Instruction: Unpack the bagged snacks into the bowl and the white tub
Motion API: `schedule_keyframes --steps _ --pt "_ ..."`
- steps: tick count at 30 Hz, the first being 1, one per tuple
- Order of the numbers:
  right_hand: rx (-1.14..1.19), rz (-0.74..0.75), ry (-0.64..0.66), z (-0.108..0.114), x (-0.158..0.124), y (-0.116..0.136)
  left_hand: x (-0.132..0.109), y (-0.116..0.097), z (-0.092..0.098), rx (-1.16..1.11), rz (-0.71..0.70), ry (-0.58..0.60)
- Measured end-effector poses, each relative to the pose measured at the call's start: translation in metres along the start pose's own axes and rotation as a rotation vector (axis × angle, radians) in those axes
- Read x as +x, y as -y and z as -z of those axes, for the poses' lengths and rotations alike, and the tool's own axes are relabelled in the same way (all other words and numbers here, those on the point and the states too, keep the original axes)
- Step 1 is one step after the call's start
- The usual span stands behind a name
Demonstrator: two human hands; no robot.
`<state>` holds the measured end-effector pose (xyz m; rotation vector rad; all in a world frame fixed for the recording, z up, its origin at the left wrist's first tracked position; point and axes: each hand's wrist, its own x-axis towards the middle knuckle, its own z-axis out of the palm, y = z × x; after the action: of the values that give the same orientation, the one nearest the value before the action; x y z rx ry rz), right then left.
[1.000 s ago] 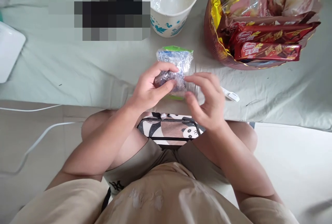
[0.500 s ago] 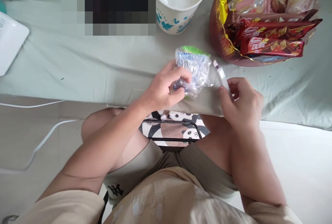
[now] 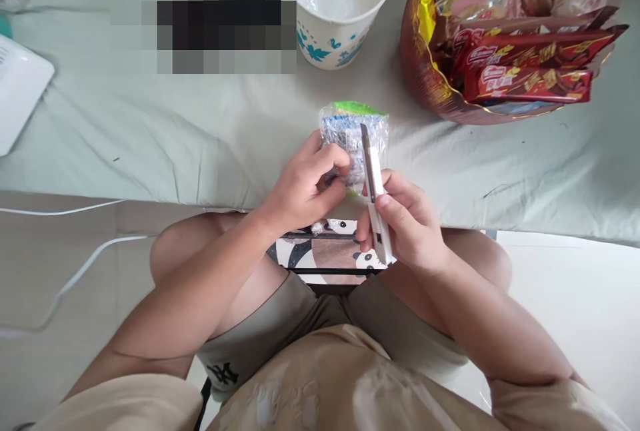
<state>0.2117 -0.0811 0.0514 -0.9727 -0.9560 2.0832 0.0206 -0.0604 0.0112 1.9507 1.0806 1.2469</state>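
Near the front edge of the cloth-covered table lies a package wrapped in clear plastic, with a bright green strip at its far end and blue showing through. My left hand grips its left side, fingers curled over the wrapping; what is inside I cannot make out. In my right hand is a white utility knife, held between thumb and fingers. Its blade is out and points away from me, passing over the right part of the package. Whether the blade touches the plastic I cannot tell.
A white paper bucket with blue leaf prints and a plastic liner stands beyond the package. To its right is a dark red bowl of wrapped snacks. A white device sits at the left. On my lap rests a panda-patterned item.
My right hand has swung left with the knife, bringing it from beside the package to over it. The package and my left hand have shifted slightly left and nearer to me.
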Motion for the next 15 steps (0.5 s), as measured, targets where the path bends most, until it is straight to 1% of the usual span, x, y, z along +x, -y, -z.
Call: schedule_keyframes --steps 5,10,12,15 --pt "-0.066 -0.066 -0.115 -0.001 0.003 -0.004 -0.001 0.002 -0.002 0.079 -0.051 -0.04" --pt "-0.103 -0.104 -0.112 -0.004 0.002 -0.004 -0.001 0.003 -0.001 0.145 -0.064 -0.09" --pt "-0.12 -0.126 -0.105 -0.007 0.002 -0.003 -0.001 0.003 0.002 0.154 -0.028 -0.106" --pt "-0.181 -0.162 -0.091 -0.011 0.002 -0.002 0.002 0.0 0.009 0.143 0.076 -0.147"
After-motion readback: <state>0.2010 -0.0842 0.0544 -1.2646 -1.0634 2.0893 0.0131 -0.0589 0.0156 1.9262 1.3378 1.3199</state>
